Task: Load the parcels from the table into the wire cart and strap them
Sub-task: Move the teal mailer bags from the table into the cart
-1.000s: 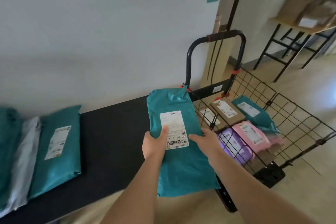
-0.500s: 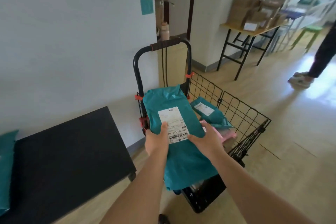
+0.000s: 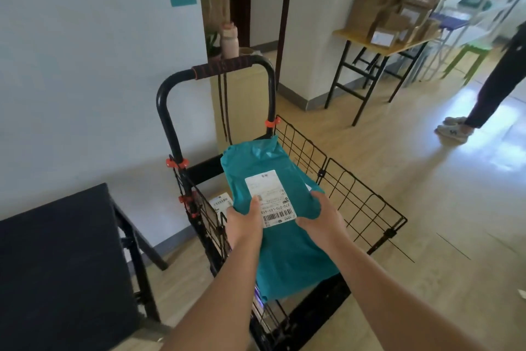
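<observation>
room: pale wood floor [image 3: 427,208]; black table [image 3: 57,251] at left; cardboard boxes [image 3: 395,6] on a far table [image 3: 350,34].
cart: wire cart [image 3: 355,202] stood beside the black table.
parcel: teal parcel [image 3: 284,259] was over the cart's basket, label up.
hands: left hand [image 3: 244,222] and right hand [image 3: 321,219] gripped its opposite sides.

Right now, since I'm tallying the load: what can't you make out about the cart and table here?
- Head view: the teal parcel, held by the left hand and right hand, hides most of the wire cart load, so the parcel count is unknown.
- Head view: the black table is cut off by the left and bottom edges, so any parcels there are out of frame.
- Head view: the shipping label has fine print too small to read.
</observation>
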Demonstrator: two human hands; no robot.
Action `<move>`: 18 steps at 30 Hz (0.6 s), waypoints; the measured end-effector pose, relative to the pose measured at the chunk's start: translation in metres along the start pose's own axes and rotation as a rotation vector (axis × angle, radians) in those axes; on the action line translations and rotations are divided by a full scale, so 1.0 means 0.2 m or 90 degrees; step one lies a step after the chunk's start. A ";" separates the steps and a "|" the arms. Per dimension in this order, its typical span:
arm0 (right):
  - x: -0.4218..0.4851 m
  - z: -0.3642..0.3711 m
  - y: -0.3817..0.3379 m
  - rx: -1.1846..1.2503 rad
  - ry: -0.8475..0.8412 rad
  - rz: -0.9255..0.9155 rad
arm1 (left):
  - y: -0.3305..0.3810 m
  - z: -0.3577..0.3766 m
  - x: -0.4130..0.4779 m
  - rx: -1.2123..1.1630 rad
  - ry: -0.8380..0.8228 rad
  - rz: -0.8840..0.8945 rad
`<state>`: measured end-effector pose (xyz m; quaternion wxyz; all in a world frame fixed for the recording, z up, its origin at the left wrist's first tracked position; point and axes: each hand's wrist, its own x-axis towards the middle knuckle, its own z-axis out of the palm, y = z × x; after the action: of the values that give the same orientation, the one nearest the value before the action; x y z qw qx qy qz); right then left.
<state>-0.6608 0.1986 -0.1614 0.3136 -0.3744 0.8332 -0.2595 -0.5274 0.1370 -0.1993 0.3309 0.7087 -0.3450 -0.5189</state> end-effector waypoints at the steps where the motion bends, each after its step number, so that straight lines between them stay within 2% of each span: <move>1: 0.06 0.00 0.00 -0.001 -0.004 0.001 | 0.01 0.04 0.03 0.004 0.004 -0.007; 7: 0.37 -0.02 0.06 -0.010 -0.013 0.013 | 0.06 0.24 0.21 0.004 -0.023 -0.044; 14: 0.68 -0.04 0.19 -0.039 -0.026 0.059 | 0.02 0.45 0.36 0.083 -0.096 -0.107; 18: 0.92 -0.01 0.32 -0.053 -0.085 0.066 | -0.01 0.62 0.43 0.103 -0.086 -0.140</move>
<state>-0.7881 0.0916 -0.2624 0.3658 -0.3596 0.8387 -0.1826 -0.6270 0.0531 -0.2743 0.1900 0.7302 -0.3271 -0.5689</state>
